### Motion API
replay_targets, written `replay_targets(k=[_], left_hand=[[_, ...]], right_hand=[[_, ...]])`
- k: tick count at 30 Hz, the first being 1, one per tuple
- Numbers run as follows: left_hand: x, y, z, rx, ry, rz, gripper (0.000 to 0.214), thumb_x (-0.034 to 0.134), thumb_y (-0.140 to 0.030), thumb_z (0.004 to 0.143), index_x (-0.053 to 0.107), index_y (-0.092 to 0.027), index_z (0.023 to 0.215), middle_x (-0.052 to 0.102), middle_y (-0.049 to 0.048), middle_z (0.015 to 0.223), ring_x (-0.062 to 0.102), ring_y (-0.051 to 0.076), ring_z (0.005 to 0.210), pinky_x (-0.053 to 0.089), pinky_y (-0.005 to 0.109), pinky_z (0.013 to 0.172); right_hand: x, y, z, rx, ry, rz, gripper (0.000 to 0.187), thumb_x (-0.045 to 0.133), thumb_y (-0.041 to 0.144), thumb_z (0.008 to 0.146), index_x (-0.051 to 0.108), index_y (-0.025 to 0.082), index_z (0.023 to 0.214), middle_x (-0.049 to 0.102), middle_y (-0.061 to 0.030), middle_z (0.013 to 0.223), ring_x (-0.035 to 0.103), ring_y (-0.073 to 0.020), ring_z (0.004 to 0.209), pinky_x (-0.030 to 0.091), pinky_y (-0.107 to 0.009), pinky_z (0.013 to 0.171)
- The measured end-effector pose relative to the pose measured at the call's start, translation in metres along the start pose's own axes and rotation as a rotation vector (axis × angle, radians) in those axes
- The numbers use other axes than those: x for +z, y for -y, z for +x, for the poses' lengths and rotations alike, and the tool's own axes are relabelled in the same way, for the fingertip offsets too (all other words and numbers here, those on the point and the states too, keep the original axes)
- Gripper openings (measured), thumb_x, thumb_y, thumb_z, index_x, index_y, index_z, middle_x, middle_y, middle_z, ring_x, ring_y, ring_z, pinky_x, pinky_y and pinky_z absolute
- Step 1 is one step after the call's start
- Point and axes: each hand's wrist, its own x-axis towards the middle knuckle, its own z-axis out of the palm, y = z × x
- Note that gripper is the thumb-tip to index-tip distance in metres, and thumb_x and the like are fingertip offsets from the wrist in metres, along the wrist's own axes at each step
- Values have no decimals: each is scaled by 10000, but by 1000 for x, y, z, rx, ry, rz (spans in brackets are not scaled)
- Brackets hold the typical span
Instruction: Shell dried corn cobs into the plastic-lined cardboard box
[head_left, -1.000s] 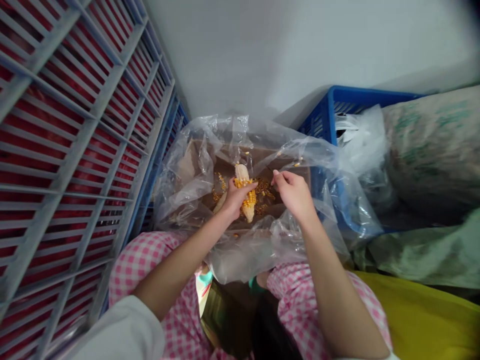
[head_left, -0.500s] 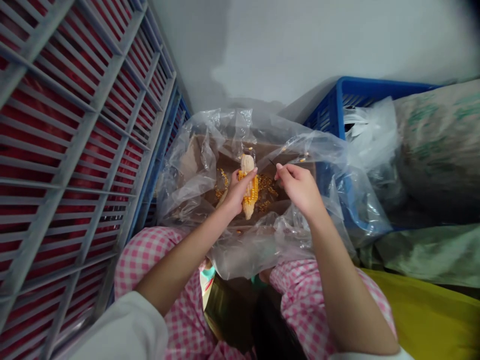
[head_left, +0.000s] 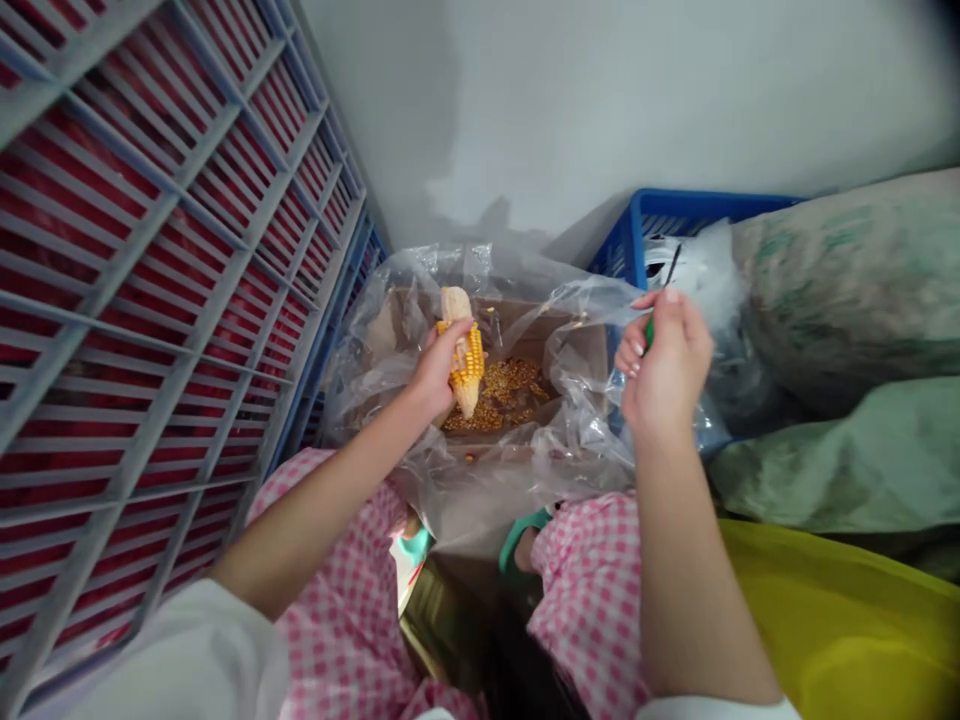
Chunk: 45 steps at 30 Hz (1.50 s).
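Note:
A partly stripped corn cob point(head_left: 469, 362) is held upright in my left hand point(head_left: 437, 368), whose fingers wrap round its left side. Yellow kernels cover its middle, while both ends are bare. Below it, loose corn kernels point(head_left: 511, 385) lie in a cardboard box point(head_left: 517, 320) lined with a clear plastic bag point(head_left: 480, 490). My right hand point(head_left: 667, 355) is closed round a screwdriver-like tool point(head_left: 649, 332) with a green handle and a thin dark shaft that points up. That hand is raised to the right, apart from the cob.
Slatted plastic crates point(head_left: 172, 330) with red contents stand along the left. At the right are a blue crate point(head_left: 637, 235), a stuffed sack point(head_left: 855, 270) and a yellow sheet-like item point(head_left: 840, 610). A pale wall point(head_left: 600, 100) rises behind. My pink checked knees point(head_left: 592, 590) flank the box.
My right hand has lifted away from the cob to the right with the tool, whose green handle now shows. My left hand and the cob have shifted slightly left in view.

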Motion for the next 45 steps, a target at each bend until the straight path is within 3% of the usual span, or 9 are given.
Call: replay_targets(k=[5,12,16,20,23,26,37,41,45], left_hand=[[-6,-22,-22,14,7,-44,382,624,-330,638,526,-184,977,580,-15,627,587,124,507,454,215,491],[-17,-47,-11,-33,80,-120,337,576,-335,698,537,-165,986,599,41,765,629,209,753,489,296,631],[-11,-56,-16,14,125,-147,354,587,-348,692,531,-171,993,593,33,788,621,215,805,490,298,659],[-11,-56,-31,-76,121,-136,313,529,-362,737,543,-168,982,600,31,749,623,196,768,497,284,623],[-10,-53,-38,-70,74,-99,317,533,-367,727,550,-158,965,601,30,722,623,175,697,494,259,566],[-7,-50,-31,2,0,-59,290,536,-340,717,552,-160,942,594,15,687,617,153,641,474,220,507],[-9,-34,26,132,-54,57,318,598,-302,672,541,-218,974,617,-9,702,619,127,612,475,191,509],[-9,-32,10,-75,162,-9,330,570,-370,691,570,-152,938,642,56,737,632,163,660,511,250,566],[-3,-25,-29,-226,463,-106,348,448,-428,756,581,-141,903,650,100,884,621,224,867,509,364,728]], right_hand=[[11,-15,8,106,-5,45,201,444,377,791,439,196,703,323,87,485,214,-29,335,143,-172,332],[46,-7,-17,73,138,-232,244,414,476,792,421,233,772,385,66,568,351,-61,396,266,-201,389],[34,0,-40,71,106,-229,239,446,468,770,417,231,784,409,52,621,391,-63,452,298,-196,420],[19,-12,-52,256,107,-239,225,509,426,728,456,213,776,345,72,563,267,-46,393,188,-183,369],[15,-21,-54,354,239,-347,242,547,422,703,504,197,782,335,76,519,262,-51,398,163,-189,372],[16,-22,-50,340,397,-411,277,528,454,718,533,187,789,378,64,521,312,-62,428,212,-197,397],[18,-22,-4,275,406,-459,339,471,506,755,539,177,710,295,65,477,252,-59,405,182,-201,388],[12,-10,-21,205,298,-331,309,441,502,773,490,201,724,374,43,542,331,-66,432,255,-197,396],[12,4,-45,132,236,-304,336,335,503,817,497,245,958,435,21,604,422,-89,465,314,-213,422]])
